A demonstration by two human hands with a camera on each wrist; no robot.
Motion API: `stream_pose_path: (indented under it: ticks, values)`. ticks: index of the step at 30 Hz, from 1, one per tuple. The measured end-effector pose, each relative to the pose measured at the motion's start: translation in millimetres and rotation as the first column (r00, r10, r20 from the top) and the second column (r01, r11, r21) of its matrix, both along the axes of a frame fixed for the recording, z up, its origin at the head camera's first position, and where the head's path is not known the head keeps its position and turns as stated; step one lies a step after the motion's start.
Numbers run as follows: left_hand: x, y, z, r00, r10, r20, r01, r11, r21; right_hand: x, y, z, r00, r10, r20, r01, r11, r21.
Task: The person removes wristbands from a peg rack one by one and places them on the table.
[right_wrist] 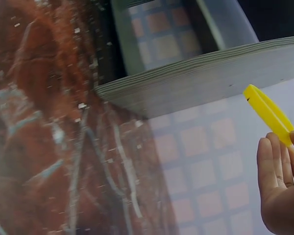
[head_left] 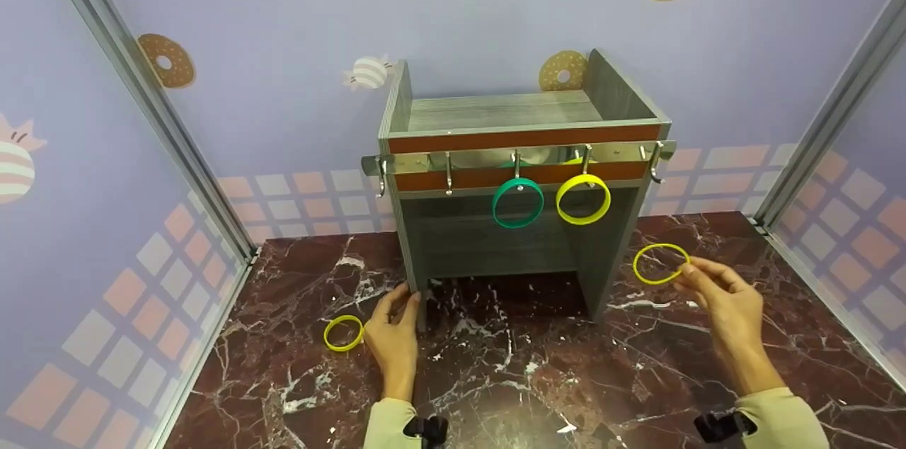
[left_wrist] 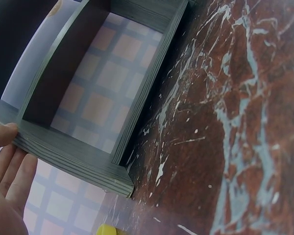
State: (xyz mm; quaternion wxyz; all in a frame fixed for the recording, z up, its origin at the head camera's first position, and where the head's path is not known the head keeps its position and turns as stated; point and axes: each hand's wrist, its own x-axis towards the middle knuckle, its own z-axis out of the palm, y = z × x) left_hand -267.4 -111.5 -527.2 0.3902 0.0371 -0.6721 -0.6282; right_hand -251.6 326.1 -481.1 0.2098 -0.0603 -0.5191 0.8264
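Note:
My right hand (head_left: 729, 307) pinches a thin yellow ring (head_left: 661, 244) between thumb and fingers, held up to the right of a grey wooden shelf unit (head_left: 612, 251). In the right wrist view the same ring (right_wrist: 269, 111) stands out from the fingertips, near the unit's side panel. My left hand (head_left: 394, 339) grips the front edge of the unit's left side panel (left_wrist: 78, 164), thumb on one face and fingers on the other. Another yellow ring (head_left: 326, 337) lies on the table just left of that hand. A green ring (head_left: 495, 212) and a yellow ring (head_left: 605, 212) hang from hooks.
A metal hook rail (head_left: 481, 157) runs across the unit's front and juts past both sides. Its two left hooks and its far right hook (head_left: 655, 169) hold no rings. Below lies a dark red marble tabletop (head_left: 495, 392), with patterned walls (head_left: 318, 116) behind and beside it.

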Motion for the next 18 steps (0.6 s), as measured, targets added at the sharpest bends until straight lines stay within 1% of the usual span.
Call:
stream_pose_path:
  ticks: [2,5,6,9,13,18]
  values:
    - [5.6,1.8,8.7,1.000,-0.007,-0.005,0.007,1.000,0.012,-0.4,0,-6.6,0.999,0.005,0.044,-0.007,0.999,0.052]
    - [9.0,2.4,13.8,1.000,-0.008,0.002,0.008,1.000,0.011,-0.9,0,-15.4,0.994,0.017,0.107,-0.030,0.992,0.119]
    - [8.7,2.4,13.1,1.000,-0.006,0.007,0.006,1.000,0.014,-1.1,0,-17.9,0.992,0.020,0.127,-0.038,0.989,0.141]
    - [2.2,0.8,3.4,1.000,0.007,0.023,-0.007,1.000,0.014,-1.3,0,-25.1,0.983,0.029,0.180,-0.065,0.979,0.196]
    - [-6.4,-1.8,-8.9,0.999,0.022,0.044,-0.023,1.000,0.018,-0.9,0,-33.4,0.973,0.047,0.226,-0.107,0.959,0.263]
    - [-9.3,-3.2,-12.7,0.998,0.032,0.059,-0.032,0.999,0.011,-0.6,1,-43.3,0.965,0.074,0.252,-0.161,0.924,0.346]
